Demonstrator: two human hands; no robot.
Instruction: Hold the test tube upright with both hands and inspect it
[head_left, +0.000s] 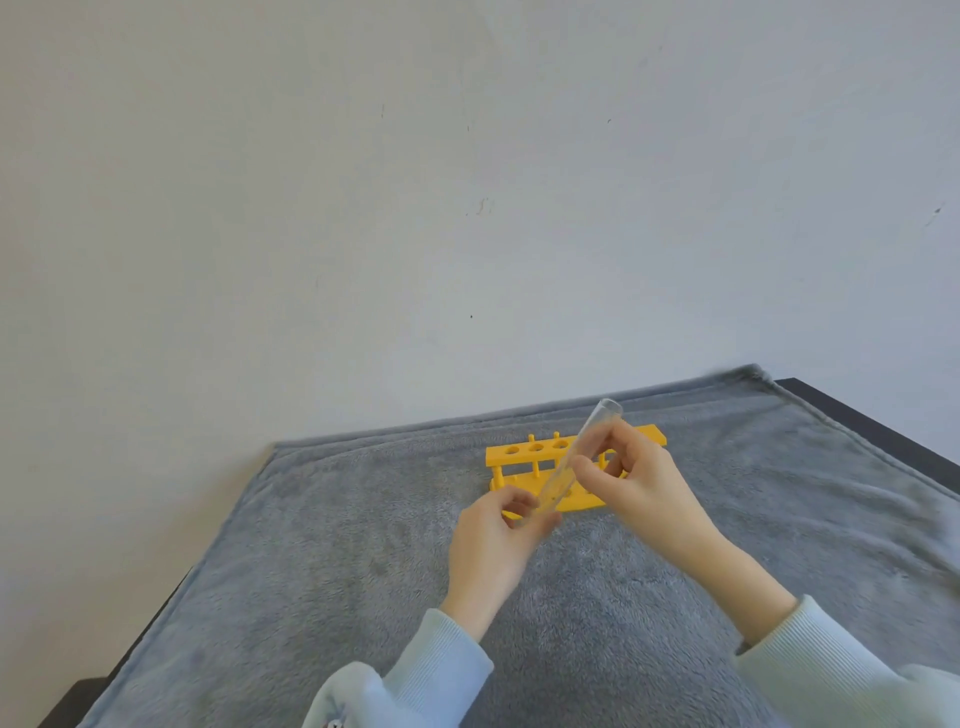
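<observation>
Head view: clear test tube (576, 457) held tilted above the grey blanket (311, 545), open mouth up and away. Left hand (493, 540) pinches its lower end; right hand (639, 483) grips its upper part. Yellow rack (524, 452) stands just behind, 3 holes visible on its left side.

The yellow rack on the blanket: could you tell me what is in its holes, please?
The three holes visible in the yellow rack are empty. The hands and the clear tube they hold cover its right part.
</observation>
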